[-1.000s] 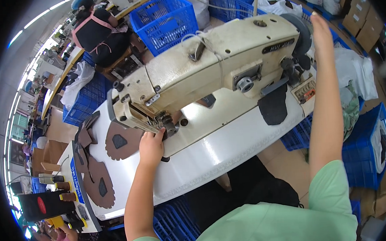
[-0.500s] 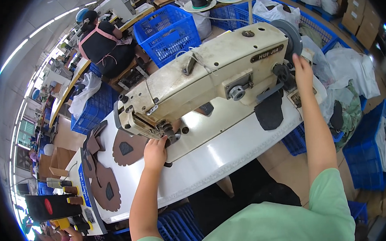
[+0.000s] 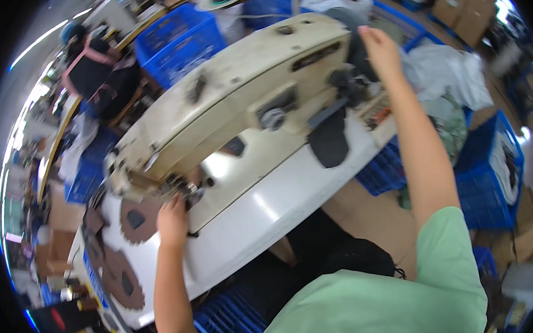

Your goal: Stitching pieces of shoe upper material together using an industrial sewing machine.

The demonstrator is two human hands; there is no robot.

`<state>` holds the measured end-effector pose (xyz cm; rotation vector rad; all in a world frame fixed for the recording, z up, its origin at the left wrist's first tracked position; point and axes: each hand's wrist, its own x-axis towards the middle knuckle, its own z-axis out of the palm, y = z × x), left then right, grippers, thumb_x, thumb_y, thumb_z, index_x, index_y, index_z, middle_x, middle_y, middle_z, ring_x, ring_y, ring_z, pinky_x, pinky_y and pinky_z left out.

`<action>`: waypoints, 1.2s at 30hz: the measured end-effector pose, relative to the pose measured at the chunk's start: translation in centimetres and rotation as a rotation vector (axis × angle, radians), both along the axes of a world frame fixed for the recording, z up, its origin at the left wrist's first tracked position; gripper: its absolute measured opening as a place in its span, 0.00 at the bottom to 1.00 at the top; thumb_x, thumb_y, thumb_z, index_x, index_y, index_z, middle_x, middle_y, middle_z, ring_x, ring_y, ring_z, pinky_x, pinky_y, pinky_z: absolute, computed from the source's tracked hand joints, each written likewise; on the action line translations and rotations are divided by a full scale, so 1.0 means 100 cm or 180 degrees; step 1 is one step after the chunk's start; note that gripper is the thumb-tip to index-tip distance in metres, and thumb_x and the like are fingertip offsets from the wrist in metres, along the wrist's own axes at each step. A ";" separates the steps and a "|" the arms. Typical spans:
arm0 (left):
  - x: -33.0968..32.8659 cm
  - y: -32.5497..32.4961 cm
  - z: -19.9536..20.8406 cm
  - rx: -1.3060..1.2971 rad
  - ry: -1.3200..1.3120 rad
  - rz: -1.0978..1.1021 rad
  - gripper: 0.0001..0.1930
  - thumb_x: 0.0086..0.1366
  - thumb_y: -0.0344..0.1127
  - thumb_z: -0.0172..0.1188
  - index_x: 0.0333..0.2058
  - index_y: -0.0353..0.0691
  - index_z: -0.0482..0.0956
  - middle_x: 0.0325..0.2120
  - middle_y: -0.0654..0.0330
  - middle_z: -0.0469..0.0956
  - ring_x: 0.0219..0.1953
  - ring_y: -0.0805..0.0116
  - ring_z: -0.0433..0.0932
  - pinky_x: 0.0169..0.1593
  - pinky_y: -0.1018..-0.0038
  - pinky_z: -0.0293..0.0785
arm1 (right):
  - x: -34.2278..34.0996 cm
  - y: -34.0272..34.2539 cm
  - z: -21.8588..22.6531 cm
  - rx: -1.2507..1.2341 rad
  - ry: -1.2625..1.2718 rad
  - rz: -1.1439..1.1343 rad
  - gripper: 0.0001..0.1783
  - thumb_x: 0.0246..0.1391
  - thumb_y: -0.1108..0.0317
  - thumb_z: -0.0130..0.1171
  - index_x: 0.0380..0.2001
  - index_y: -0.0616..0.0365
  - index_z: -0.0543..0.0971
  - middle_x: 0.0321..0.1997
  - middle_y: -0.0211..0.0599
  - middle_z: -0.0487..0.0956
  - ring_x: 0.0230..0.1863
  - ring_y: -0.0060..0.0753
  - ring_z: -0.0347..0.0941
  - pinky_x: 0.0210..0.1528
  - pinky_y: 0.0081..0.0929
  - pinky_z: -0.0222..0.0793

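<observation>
The left hand [image 3: 172, 221], left of centre in the frame, has its fingers close together at the needle area [image 3: 181, 189] of the cream sewing machine [image 3: 225, 86]; blur hides whether they pinch anything. A scalloped brown piece [image 3: 149, 220] with a dark patch lies on the white table [image 3: 246, 229] just left of these fingers in the frame; whether they touch it cannot be told. A second brown piece [image 3: 114, 286] lies lower, toward the lower left. In the upper right, the right hand [image 3: 383, 52] is raised with its fingertips at the grey handwheel [image 3: 356, 42]; their hold on it cannot be told. A black piece [image 3: 329, 143] hangs below the machine's right end.
</observation>
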<state>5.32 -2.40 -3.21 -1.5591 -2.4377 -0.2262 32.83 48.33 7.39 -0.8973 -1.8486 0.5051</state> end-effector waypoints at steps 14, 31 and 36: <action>-0.011 -0.015 0.005 -0.0326 0.0014 0.0032 0.18 0.53 0.25 0.51 0.45 0.32 0.75 0.39 0.47 0.78 0.34 0.44 0.74 0.40 0.56 0.70 | 0.104 -0.006 -0.088 -0.0220 -0.2776 0.1394 0.08 0.40 0.68 0.65 0.29 0.53 0.83 0.35 0.38 0.81 0.38 0.44 0.77 0.42 0.36 0.72; 0.039 0.031 -0.007 -0.1214 -0.0025 0.1419 0.22 0.62 0.43 0.54 0.49 0.32 0.73 0.44 0.50 0.75 0.52 0.55 0.75 0.46 0.68 0.78 | -0.078 -0.383 -0.021 -0.1382 0.0512 0.3851 0.26 0.59 0.70 0.58 0.60 0.59 0.68 0.31 0.27 0.75 0.28 0.20 0.71 0.29 0.23 0.67; 0.014 -0.007 -0.070 0.0871 -0.1816 0.1124 0.26 0.64 0.45 0.53 0.54 0.32 0.71 0.54 0.36 0.71 0.55 0.42 0.73 0.49 0.59 0.78 | -0.140 -0.438 -0.034 -0.0383 0.0287 0.2683 0.40 0.56 0.68 0.58 0.66 0.68 0.51 0.43 0.42 0.78 0.38 0.44 0.77 0.36 0.36 0.74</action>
